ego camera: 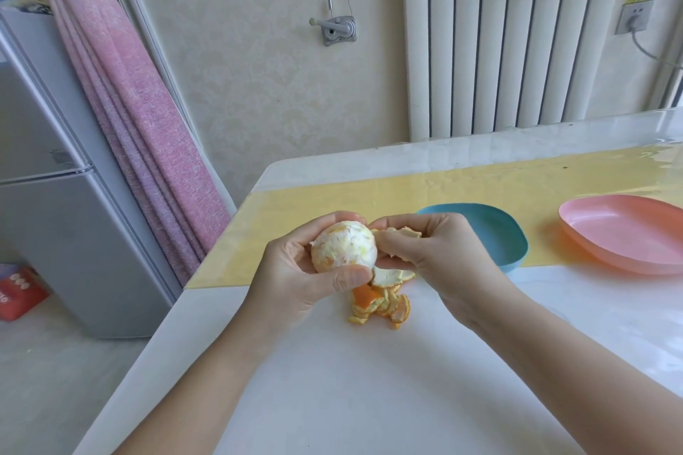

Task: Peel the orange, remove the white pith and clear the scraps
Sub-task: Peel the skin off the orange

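Over the near part of the glossy white table, the step in hand is stripping the last rind off the round, mostly peeled orange. Fruit sits in the left hand, raised just above a pile of orange peel scraps on the table. Left fingers curl round its far side and the thumb presses low on the front: a firm cupping grip. Right hand touches the fruit's right side, fingers bent, pinching a curled strip of peel with its white inside up. Whether that strip is joined to the fruit, cannot tell.

To do it well, I judge: pull the strip close along the surface, not outward, so pith comes with it. Turn the fruit rather than squeeze it, since segments bruise easily. White pith covers much of the visible face, so picking is left. Teal plastic bowl lies just behind the right hand, pink oval plastic dish further right, both on a yellow mat. Scraps likely go into one.
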Motion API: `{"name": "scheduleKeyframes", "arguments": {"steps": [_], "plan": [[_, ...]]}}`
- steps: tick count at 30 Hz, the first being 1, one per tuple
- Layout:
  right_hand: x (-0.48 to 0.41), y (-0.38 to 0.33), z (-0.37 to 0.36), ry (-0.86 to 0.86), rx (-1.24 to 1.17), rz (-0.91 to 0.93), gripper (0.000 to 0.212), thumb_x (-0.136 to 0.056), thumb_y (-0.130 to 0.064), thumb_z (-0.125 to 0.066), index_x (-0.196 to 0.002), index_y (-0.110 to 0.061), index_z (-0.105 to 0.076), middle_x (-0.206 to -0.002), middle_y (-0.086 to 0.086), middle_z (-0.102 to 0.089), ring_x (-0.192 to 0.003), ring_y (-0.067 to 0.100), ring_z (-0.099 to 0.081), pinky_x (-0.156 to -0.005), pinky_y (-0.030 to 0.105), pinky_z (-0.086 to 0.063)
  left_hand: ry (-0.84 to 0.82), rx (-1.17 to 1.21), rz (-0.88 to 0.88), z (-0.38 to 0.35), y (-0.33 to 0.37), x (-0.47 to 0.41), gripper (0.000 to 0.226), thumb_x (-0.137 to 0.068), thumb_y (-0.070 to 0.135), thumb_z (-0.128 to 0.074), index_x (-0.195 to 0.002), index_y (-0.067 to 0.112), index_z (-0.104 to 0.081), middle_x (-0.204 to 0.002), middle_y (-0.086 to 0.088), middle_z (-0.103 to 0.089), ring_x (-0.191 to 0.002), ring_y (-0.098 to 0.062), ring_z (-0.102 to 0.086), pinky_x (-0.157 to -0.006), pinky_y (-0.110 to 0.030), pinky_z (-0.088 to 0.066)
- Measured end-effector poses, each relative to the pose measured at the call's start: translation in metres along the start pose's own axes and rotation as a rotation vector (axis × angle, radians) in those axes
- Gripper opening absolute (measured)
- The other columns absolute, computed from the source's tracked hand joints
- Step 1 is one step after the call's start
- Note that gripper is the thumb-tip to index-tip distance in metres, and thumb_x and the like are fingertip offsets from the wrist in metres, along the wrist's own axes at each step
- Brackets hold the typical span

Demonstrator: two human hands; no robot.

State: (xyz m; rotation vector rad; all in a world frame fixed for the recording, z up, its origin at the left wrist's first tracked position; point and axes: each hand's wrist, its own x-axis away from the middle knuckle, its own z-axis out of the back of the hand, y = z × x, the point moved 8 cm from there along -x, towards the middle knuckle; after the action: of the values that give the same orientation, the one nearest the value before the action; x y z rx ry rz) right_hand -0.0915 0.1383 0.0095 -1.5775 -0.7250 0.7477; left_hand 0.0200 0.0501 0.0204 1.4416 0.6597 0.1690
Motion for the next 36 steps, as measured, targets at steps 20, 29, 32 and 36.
{"name": "scheduleKeyframes", "arguments": {"steps": [20,29,32,36], "plan": [[-0.008,0.011,-0.005,-0.044,0.765,0.225,0.017,-0.087,-0.016,-0.060,-0.086,-0.024,-0.076,-0.075,-0.016,-0.065,-0.074,0.000,-0.060,-0.064,0.010,-0.044,0.273,-0.220,-0.010,0.034,-0.015,-0.002,0.061,-0.051,0.026,-0.088,-0.107,0.023,-0.064,-0.100,0.010,-0.073,-0.093,-0.010,-0.070,-0.073,-0.019,-0.053],[-0.011,0.015,-0.007,-0.102,0.840,0.238,0.031,-0.090,-0.012,-0.057,-0.110,-0.031,-0.069,-0.099,-0.020,-0.067,-0.087,-0.005,-0.059,-0.070,0.002,-0.043,0.327,-0.496,-0.211,0.042,-0.005,0.000,0.066,-0.064,-0.003,-0.085,-0.112,0.032,-0.055,-0.116,0.017,-0.062,-0.112,-0.006,-0.061,-0.089,-0.016,-0.049],[-0.011,0.015,-0.005,-0.105,0.886,0.231,0.029,-0.092,-0.020,-0.057,-0.115,-0.035,-0.066,-0.086,-0.029,-0.056,-0.071,-0.012,-0.052,-0.062,0.000,-0.037,0.348,-0.530,-0.226,0.042,-0.004,0.001,0.062,-0.064,-0.003,-0.085,-0.107,0.029,-0.053,-0.112,0.014,-0.064,-0.109,-0.003,-0.062,-0.088,-0.015,-0.049],[-0.011,0.021,-0.009,-0.164,0.943,0.197,0.025,-0.091,-0.024,-0.056,-0.112,-0.033,-0.068,-0.085,-0.016,-0.065,-0.070,0.001,-0.059,-0.057,0.008,-0.041,0.334,-0.588,-0.243,0.041,-0.002,0.001,0.062,-0.065,-0.001,-0.085,-0.104,0.034,-0.052,-0.112,0.013,-0.062,-0.107,0.000,-0.061,-0.086,-0.011,-0.047]]}}
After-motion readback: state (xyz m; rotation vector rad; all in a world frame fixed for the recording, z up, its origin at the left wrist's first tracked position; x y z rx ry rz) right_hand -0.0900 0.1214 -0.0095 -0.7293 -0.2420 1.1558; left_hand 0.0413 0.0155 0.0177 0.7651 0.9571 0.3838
